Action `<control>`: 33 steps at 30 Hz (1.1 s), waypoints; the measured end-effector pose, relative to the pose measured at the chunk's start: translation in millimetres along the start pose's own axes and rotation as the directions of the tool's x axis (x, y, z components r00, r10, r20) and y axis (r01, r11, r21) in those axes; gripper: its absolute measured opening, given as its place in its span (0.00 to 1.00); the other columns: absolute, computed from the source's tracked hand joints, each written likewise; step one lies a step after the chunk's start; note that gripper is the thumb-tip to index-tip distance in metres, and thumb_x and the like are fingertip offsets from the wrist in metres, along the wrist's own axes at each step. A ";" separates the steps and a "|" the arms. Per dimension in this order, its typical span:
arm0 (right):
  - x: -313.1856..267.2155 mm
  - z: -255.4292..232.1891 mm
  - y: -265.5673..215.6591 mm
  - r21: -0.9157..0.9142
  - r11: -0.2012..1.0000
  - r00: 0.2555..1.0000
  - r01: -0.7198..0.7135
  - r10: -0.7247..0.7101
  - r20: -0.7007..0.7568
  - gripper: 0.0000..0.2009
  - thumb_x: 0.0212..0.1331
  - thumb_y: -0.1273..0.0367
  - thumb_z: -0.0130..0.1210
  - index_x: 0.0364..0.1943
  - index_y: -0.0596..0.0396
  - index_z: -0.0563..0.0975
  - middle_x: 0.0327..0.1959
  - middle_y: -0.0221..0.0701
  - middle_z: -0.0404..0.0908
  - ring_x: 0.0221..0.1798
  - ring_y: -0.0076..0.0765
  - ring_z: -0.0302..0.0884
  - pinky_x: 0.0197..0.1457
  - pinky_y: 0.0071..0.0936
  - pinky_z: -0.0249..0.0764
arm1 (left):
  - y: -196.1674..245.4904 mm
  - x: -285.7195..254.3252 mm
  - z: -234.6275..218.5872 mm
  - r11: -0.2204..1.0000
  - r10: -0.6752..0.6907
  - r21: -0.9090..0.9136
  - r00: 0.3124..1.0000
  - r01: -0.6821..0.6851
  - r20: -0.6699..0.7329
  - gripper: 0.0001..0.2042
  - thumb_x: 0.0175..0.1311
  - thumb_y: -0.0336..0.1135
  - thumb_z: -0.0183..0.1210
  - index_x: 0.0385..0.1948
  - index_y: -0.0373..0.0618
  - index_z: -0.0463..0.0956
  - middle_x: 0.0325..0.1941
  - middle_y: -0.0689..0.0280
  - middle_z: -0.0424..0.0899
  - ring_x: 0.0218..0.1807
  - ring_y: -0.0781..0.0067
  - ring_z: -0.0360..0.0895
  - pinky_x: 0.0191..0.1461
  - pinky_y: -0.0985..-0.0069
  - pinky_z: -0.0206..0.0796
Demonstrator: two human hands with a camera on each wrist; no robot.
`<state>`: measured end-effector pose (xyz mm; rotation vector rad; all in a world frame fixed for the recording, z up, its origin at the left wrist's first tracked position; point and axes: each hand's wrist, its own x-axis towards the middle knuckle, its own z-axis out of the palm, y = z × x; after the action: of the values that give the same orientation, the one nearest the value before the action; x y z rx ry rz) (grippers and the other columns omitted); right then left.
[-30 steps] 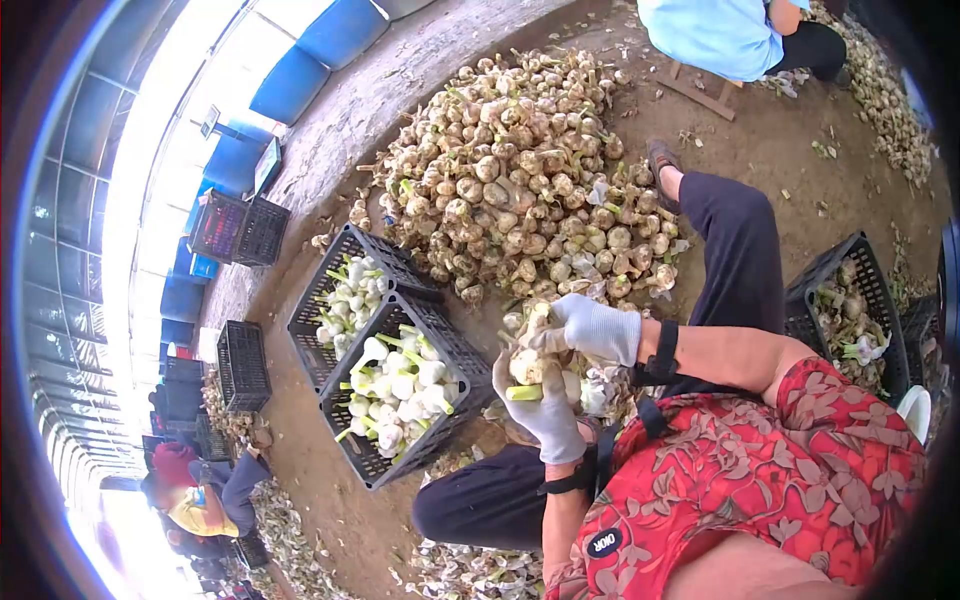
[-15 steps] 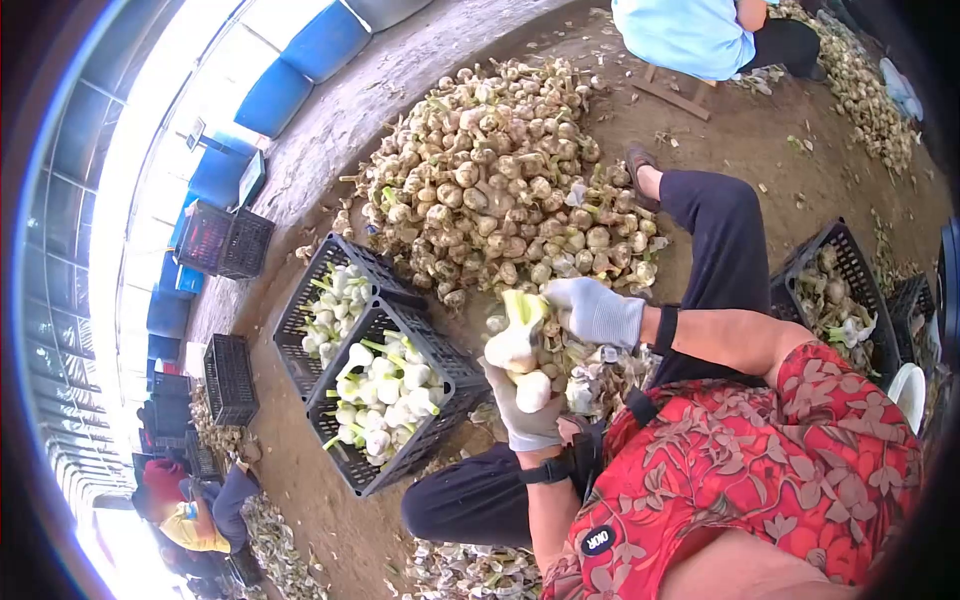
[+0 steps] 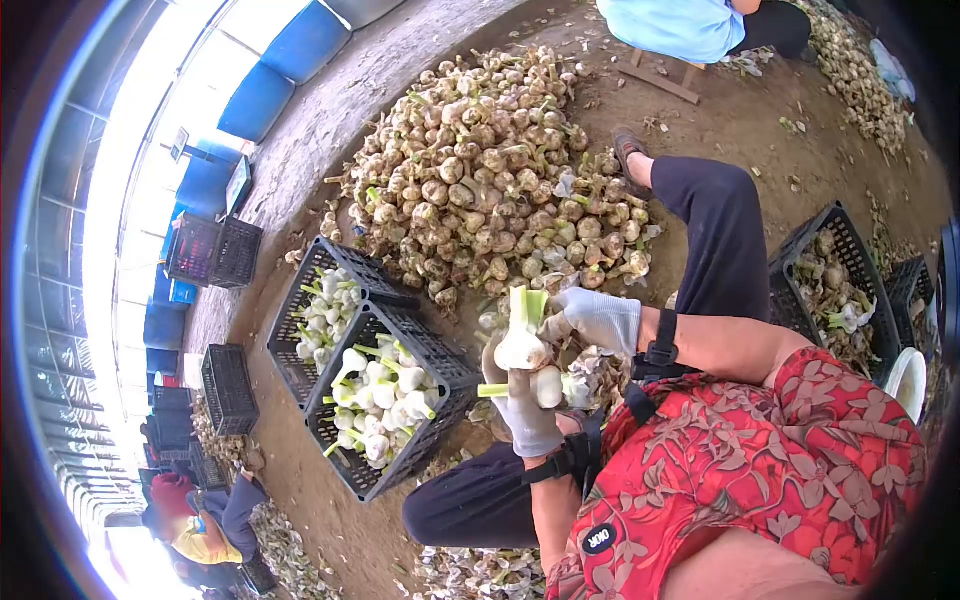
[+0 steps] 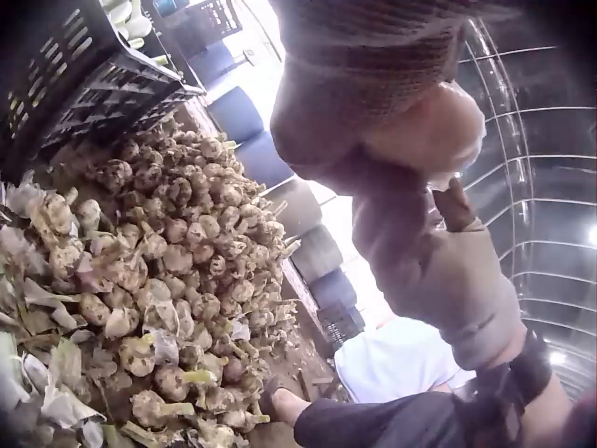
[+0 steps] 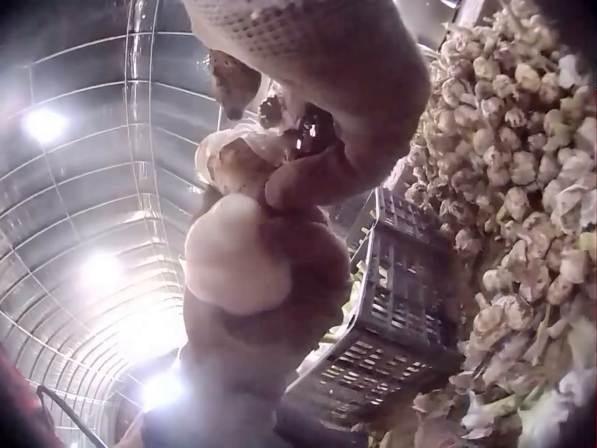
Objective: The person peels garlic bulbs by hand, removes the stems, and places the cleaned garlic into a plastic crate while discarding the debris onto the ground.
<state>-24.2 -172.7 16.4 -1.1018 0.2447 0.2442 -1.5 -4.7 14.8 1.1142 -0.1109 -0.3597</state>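
My gloved left hand (image 3: 528, 422) holds two garlic bulbs. The upper garlic bulb (image 3: 522, 347) is white with purplish marks near its base, its cut green stalk pointing up. Below it in the same hand lies a smooth white bulb (image 3: 547, 387), its pale green stalk sticking out to the left. My gloved right hand (image 3: 600, 318) has curled fingers at the upper bulb's side. In the right wrist view, fingers of the right hand (image 5: 326, 65) pinch at the root end of that upper bulb (image 5: 233, 161), where dark bits show, while the smooth bulb (image 5: 238, 257) sits below.
A large heap of unpeeled garlic (image 3: 480, 190) lies ahead. Two black crates with white garlic (image 3: 385, 405) stand to the left. Another crate (image 3: 790, 262) of husks and a white bucket (image 3: 906, 382) are at the right. Loose skins (image 3: 480, 572) cover ground beside my leg. Other people sit farther off.
Brown outer skin on the upper bulb has come away, baring white skin and green stalk. The left hand turned that bulb stalk up. My right hand moved back in against it.
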 end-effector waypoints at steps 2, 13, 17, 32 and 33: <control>2.0 1.1 2.6 0.094 0.995 0.999 -0.038 0.040 -0.023 0.14 0.53 0.68 0.57 0.42 0.60 0.80 0.32 0.29 0.81 0.27 0.25 0.78 0.28 0.24 0.76 | 7.7 -1.5 6.6 0.999 -0.016 0.033 1.000 0.016 0.009 0.29 0.60 0.41 0.61 0.62 0.41 0.62 0.58 0.60 0.71 0.57 0.66 0.71 0.58 0.69 0.66; -0.8 21.9 11.4 -0.383 0.917 0.952 0.108 -0.206 -0.225 0.10 0.51 0.77 0.54 0.39 0.60 0.80 0.31 0.33 0.83 0.34 0.21 0.75 0.38 0.26 0.72 | -24.1 7.0 -3.0 0.998 0.015 0.056 0.998 -0.012 -0.062 0.37 0.60 0.44 0.63 0.67 0.45 0.53 0.57 0.60 0.71 0.56 0.66 0.72 0.57 0.70 0.68; 7.5 8.6 31.9 -0.255 0.967 0.965 0.000 -0.067 -0.254 0.11 0.54 0.73 0.57 0.41 0.57 0.81 0.27 0.30 0.82 0.26 0.21 0.76 0.30 0.23 0.71 | -21.7 9.5 -7.1 0.996 -0.072 0.056 0.997 0.071 0.016 0.30 0.62 0.45 0.61 0.62 0.41 0.62 0.54 0.63 0.73 0.53 0.71 0.72 0.57 0.73 0.67; 45.8 -71.2 33.6 -0.691 0.722 0.733 0.036 -0.489 -0.473 0.11 0.54 0.75 0.54 0.41 0.64 0.80 0.25 0.32 0.81 0.26 0.23 0.75 0.31 0.25 0.71 | -16.0 -11.2 2.4 0.936 -0.300 -0.130 0.936 0.326 0.186 0.27 0.61 0.59 0.56 0.49 0.44 0.71 0.33 0.63 0.78 0.30 0.72 0.75 0.32 0.78 0.66; 42.2 -66.5 25.5 -0.557 0.827 0.751 0.082 -0.418 -0.511 0.12 0.53 0.74 0.55 0.41 0.63 0.80 0.26 0.34 0.82 0.27 0.26 0.76 0.32 0.27 0.72 | -19.0 -9.7 0.1 0.938 -0.283 -0.151 0.941 0.312 0.182 0.27 0.60 0.59 0.56 0.49 0.44 0.71 0.33 0.63 0.78 0.30 0.73 0.75 0.32 0.78 0.66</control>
<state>2.9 -218.4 -47.1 -1.7160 0.6343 -0.3516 -14.9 -9.0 -1.3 0.9236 -0.0472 -0.7181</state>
